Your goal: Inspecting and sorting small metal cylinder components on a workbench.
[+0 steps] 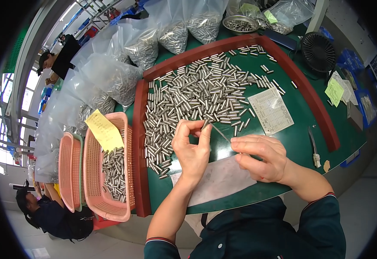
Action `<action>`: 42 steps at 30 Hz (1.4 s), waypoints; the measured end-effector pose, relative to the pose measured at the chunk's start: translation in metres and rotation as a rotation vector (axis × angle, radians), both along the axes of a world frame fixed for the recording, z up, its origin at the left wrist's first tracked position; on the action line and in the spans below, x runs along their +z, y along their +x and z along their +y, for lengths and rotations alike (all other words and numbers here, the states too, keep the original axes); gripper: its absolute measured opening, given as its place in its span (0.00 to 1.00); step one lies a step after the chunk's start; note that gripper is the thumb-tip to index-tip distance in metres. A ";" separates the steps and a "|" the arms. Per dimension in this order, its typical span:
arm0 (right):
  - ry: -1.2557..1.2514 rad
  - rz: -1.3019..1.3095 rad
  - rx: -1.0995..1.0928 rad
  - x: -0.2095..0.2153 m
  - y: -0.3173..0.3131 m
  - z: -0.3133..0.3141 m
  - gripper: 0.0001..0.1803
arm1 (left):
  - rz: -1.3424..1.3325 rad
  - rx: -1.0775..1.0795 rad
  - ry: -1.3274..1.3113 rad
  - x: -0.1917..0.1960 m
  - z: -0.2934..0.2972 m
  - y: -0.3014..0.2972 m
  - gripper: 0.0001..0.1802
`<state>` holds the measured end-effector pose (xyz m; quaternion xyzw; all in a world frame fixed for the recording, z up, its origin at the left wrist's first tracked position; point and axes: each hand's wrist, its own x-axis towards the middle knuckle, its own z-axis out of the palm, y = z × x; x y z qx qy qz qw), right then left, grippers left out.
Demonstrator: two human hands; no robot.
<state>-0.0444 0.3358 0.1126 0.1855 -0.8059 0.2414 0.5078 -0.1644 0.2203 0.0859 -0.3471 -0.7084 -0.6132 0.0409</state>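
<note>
My left hand [191, 149] is raised over the green table, its thumb and fingers pinching a small metal cylinder [205, 124]. In my right hand [261, 157] is a thin metal rod [221, 133], gripped between thumb and fingers. The rod slants up to the left, and its far tip meets the cylinder; whether it enters the end cannot be made out. Just beyond both hands spreads a large heap of loose metal cylinders [197, 93]. Below the hands lies a pale cloth [220, 179] at the table's near edge.
A red-brown frame [142, 190] borders the heap. To its left stand pink baskets [130, 172], one holding cylinders and a yellow note [105, 129]. A printed sheet [271, 111], a slim blade-like tool [313, 144] and a black fan [318, 52] are rightward. Filled plastic bags [171, 34] line the back; two people are at left.
</note>
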 end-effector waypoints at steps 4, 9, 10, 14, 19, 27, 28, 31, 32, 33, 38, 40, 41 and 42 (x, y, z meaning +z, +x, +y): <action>0.041 0.001 -0.016 -0.004 -0.001 -0.001 0.13 | -0.117 -0.070 0.059 0.002 0.002 0.003 0.07; 0.028 -0.039 -0.013 0.000 -0.001 0.000 0.13 | -0.869 -0.384 0.266 -0.001 -0.004 -0.005 0.07; 0.003 -0.066 0.000 0.002 0.000 0.001 0.13 | -0.868 -0.384 0.267 -0.002 -0.005 -0.008 0.07; -0.029 -0.064 0.009 -0.001 0.002 0.001 0.13 | -1.082 -0.537 0.263 -0.002 -0.004 -0.011 0.07; -0.088 -0.064 0.020 0.004 0.010 0.005 0.13 | -1.087 -0.396 0.424 -0.008 -0.007 -0.022 0.06; -0.079 -0.035 -0.029 0.003 0.006 0.009 0.13 | -0.731 -0.329 0.170 -0.004 -0.002 -0.013 0.08; -0.079 -0.035 -0.032 0.003 0.006 0.009 0.13 | -0.697 -0.312 0.143 -0.004 -0.002 -0.012 0.08; -0.081 -0.040 -0.030 0.004 0.005 0.008 0.12 | -0.701 -0.323 0.139 -0.005 -0.002 -0.012 0.08; -0.080 -0.039 -0.032 0.003 0.005 0.008 0.12 | -0.700 -0.324 0.139 -0.005 -0.002 -0.012 0.08; -0.084 -0.040 -0.034 0.003 0.005 0.008 0.12 | -0.693 -0.321 0.130 -0.005 -0.002 -0.012 0.08; -0.091 -0.047 -0.041 0.002 0.005 0.008 0.12 | -0.666 -0.309 0.114 -0.006 -0.002 -0.012 0.09; -0.095 -0.042 -0.041 0.002 0.005 0.007 0.12 | -0.575 -0.279 0.077 -0.008 -0.002 -0.013 0.08; -0.095 -0.042 -0.041 0.002 0.005 0.007 0.12 | -0.575 -0.279 0.077 -0.007 -0.002 -0.013 0.08; -0.094 -0.040 -0.044 0.002 0.005 0.007 0.11 | -0.537 -0.270 0.073 -0.007 -0.002 -0.013 0.08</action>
